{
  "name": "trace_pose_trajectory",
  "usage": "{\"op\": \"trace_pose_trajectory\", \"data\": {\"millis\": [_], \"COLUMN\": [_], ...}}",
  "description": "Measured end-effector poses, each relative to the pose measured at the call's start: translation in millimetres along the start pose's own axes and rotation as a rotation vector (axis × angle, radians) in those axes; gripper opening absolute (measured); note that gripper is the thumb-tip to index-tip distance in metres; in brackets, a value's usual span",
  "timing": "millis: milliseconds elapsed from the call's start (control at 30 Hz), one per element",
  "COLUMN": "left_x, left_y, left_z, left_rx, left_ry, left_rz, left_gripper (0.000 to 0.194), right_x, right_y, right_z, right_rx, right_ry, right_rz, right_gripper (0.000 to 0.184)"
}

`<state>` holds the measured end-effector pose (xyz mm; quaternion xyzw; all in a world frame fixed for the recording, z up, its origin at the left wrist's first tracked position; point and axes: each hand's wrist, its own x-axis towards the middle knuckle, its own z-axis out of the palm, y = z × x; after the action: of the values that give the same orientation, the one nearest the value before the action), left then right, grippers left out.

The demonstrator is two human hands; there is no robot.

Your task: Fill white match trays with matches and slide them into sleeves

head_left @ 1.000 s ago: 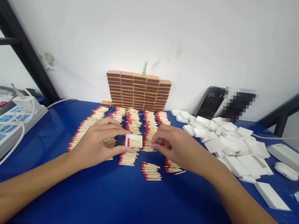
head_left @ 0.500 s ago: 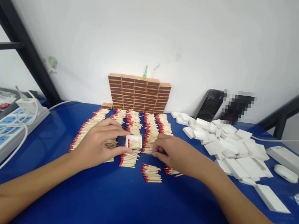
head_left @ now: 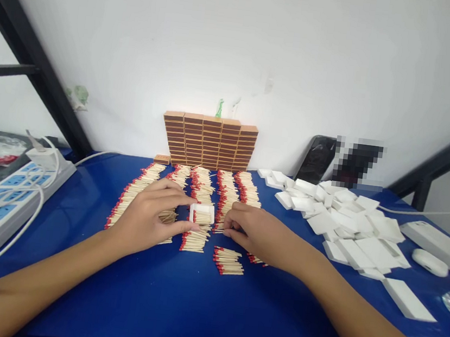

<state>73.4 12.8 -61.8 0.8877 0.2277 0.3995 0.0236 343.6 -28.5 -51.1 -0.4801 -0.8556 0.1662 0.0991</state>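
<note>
My left hand (head_left: 147, 215) pinches a small white matchbox tray (head_left: 204, 208) between thumb and fingertips. Several red-headed matches lie inside the tray, which is held over a row of matches (head_left: 193, 243). Just right of it, my right hand (head_left: 256, 230) has its fingers curled and pressed together at the near end of another row of matches (head_left: 226, 193). Whatever those fingers may hold is hidden. A short separate pile of matches (head_left: 230, 262) sits below the right hand, and more matches (head_left: 257, 260) are partly covered by that hand.
A wall of stacked brown matchboxes (head_left: 210, 142) stands at the back. Many white trays (head_left: 349, 222) are heaped on the right, near a black phone (head_left: 317, 158) and a white earbud case (head_left: 430, 261). A power strip (head_left: 2, 207) with white cables lies left on the blue table (head_left: 175, 310).
My right hand has shifted slightly left, toward the tray, with its fingers still curled. My left hand keeps the tray in nearly the same place.
</note>
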Motion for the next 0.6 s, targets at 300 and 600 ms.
{"op": "trace_pose_trajectory", "data": {"millis": [300, 600], "left_x": [-1.2, -1.7], "left_y": [-1.8, 6.5], "left_z": [0.8, 4.2], "left_rx": [-0.002, -0.019], "left_ry": [-0.011, -0.013], "left_rz": [0.0, -0.018], "left_gripper": [0.038, 0.04], "right_x": [-6.0, -2.1], "right_y": [-2.2, -18.2], "right_z": [-8.3, -0.2], "right_rx": [0.056, 0.161], "right_ry": [-0.017, 0.258], "right_rz": [-0.032, -0.073], "right_gripper": [0.015, 0.009]}}
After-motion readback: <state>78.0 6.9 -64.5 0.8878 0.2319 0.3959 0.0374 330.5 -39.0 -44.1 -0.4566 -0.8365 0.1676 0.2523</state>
